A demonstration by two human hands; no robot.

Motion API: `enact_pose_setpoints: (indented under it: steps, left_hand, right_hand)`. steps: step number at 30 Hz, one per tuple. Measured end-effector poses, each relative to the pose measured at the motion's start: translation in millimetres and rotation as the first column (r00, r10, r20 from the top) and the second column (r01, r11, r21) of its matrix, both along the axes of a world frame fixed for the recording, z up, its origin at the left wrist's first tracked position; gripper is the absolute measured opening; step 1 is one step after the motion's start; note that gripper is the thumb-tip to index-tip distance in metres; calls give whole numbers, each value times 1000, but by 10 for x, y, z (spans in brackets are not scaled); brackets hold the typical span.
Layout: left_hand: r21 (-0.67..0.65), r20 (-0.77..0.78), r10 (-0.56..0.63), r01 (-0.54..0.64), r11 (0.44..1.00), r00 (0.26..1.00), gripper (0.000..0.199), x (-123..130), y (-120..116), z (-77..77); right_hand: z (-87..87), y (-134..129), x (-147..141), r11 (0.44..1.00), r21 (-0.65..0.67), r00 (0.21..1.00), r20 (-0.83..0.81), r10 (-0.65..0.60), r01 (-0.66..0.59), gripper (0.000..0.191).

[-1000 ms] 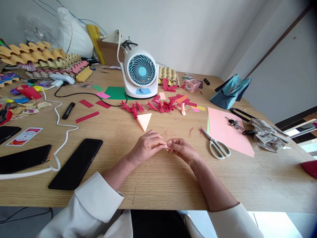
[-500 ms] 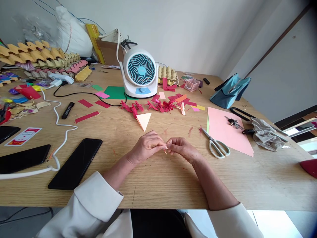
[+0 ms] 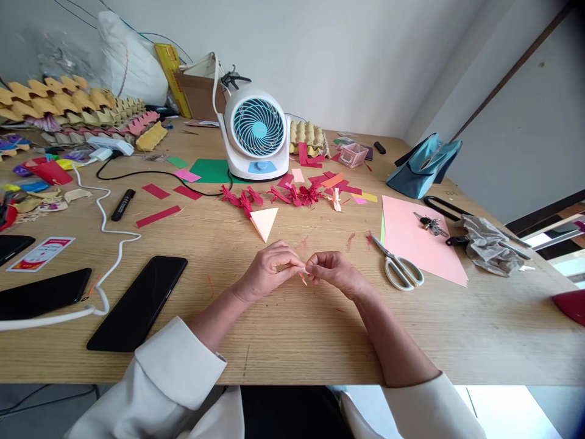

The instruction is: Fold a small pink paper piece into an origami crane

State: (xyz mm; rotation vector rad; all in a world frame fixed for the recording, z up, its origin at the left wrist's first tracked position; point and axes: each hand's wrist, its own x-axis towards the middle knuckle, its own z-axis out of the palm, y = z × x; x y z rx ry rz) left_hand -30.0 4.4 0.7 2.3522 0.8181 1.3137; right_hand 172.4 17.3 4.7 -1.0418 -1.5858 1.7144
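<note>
Over the middle of the table, my left hand [image 3: 276,268] and my right hand [image 3: 333,272] meet fingertip to fingertip. Between them they pinch a small strip of pale pink paper [image 3: 303,278], mostly hidden by the fingers, with a thin end hanging down. Just beyond my left hand lies a folded cream paper triangle [image 3: 265,223]. Farther back is a row of crimson paper pieces with fringed, twisted ends [image 3: 292,195], and a similar pale pink one [image 3: 337,199] at its right. White-handled scissors [image 3: 398,267] lie to the right of my right hand.
A white fan [image 3: 258,134] stands at the back. Pink paper sheets [image 3: 411,244] with keys [image 3: 432,225] lie right, near a teal bag [image 3: 425,166]. To the left are a black phone [image 3: 139,303], a white cable [image 3: 119,250] and a marker [image 3: 123,205]. Egg trays [image 3: 68,107] are stacked back left.
The view has shifted very slightly. Both hands keep their pinch in nearly the same place, and a little more of the paper strip's hanging end shows.
</note>
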Motion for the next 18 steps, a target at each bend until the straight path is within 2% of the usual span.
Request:
enact_pose_setpoints:
  steps: [8,18]
  left_hand:
    - [-119,50,43,-37,992,998,10,30,-18,5]
    - [-86,47,81,-77,993,996,8,34,-16,7]
  right_hand:
    - [-9,-21,-46,996,50,997,29,-69,67,35]
    - [-5,-43,-71,998,16,996,-69,-63,64,39]
